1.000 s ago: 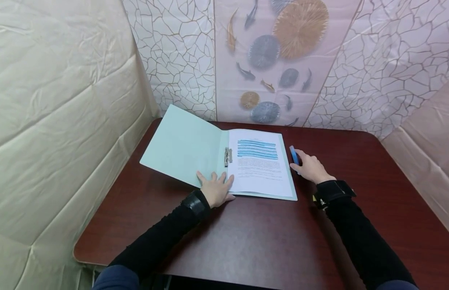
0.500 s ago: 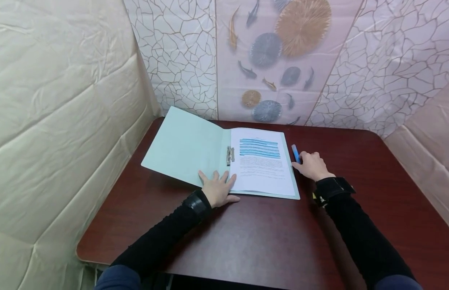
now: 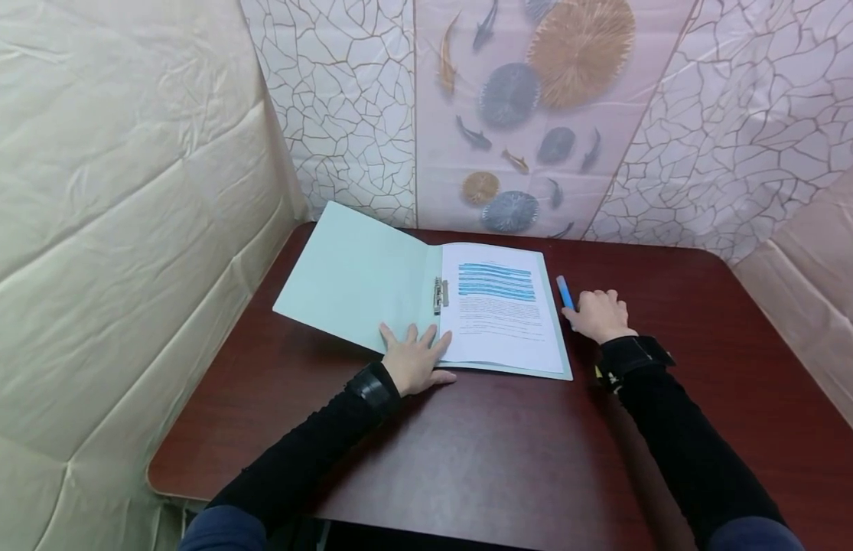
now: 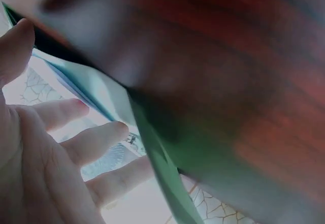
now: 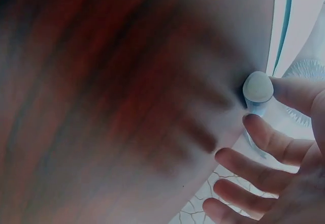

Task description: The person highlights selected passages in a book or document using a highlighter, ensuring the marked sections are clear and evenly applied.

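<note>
A pale green clip folder [image 3: 357,275] lies spread on the table, its cover turned to the left. Inside it, at the metal clip [image 3: 437,296], sits a printed sheet [image 3: 498,329] with blue-highlighted lines across its upper half. My left hand [image 3: 414,366] rests with spread fingers on the folder's near edge by the spine; its fingers [image 4: 96,137] reach over that edge in the left wrist view. Just right of the folder lies a blue highlighter [image 3: 565,291]. My right hand [image 3: 600,316] is beside it, loosely bent, the thumb [image 5: 299,94] right at the highlighter's end and the other fingers relaxed.
The dark reddish-brown table [image 3: 509,451] has rounded corners and a near edge in front of the body. A patterned cloth [image 3: 509,153] hangs behind it, and a cream padded panel [image 3: 123,229] stands along the left side.
My right hand has drawn back slightly right and toward the near side, its index finger coming away from the highlighter. The left hand stays on the folder; the view has shifted slightly.
</note>
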### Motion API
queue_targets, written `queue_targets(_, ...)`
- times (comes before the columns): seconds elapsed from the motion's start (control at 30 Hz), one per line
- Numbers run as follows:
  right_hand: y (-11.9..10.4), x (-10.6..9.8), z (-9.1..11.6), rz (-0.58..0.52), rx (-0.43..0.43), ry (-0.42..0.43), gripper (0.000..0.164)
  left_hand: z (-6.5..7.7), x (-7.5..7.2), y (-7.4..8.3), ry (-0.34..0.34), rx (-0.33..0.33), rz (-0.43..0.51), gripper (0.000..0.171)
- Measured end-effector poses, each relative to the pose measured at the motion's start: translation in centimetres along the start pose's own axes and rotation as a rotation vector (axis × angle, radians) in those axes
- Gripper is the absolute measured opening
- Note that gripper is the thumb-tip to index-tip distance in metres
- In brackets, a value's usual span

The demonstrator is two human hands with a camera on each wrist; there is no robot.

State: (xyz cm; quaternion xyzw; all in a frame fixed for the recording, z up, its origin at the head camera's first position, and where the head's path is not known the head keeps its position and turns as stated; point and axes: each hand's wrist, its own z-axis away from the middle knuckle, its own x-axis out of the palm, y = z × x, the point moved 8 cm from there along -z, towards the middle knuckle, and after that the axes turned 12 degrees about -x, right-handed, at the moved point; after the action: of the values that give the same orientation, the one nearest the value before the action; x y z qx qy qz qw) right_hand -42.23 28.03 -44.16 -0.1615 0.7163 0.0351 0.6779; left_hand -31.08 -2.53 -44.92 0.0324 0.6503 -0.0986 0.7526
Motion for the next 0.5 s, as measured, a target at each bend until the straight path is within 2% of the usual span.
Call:
queue_targets(0.33,-0.1,0.1,0.0,0.009,-0.009,-0.028,0.045,-0.1,-1.1,0.0,0.123,-0.007,-0.070,0.069)
queue_targets(0.5,0.0,0.0,0.0,0.000,-0.024,-0.010,0.045,-0.5,-1.1,-0.1,0.147,-0.010,-0.081,0.066)
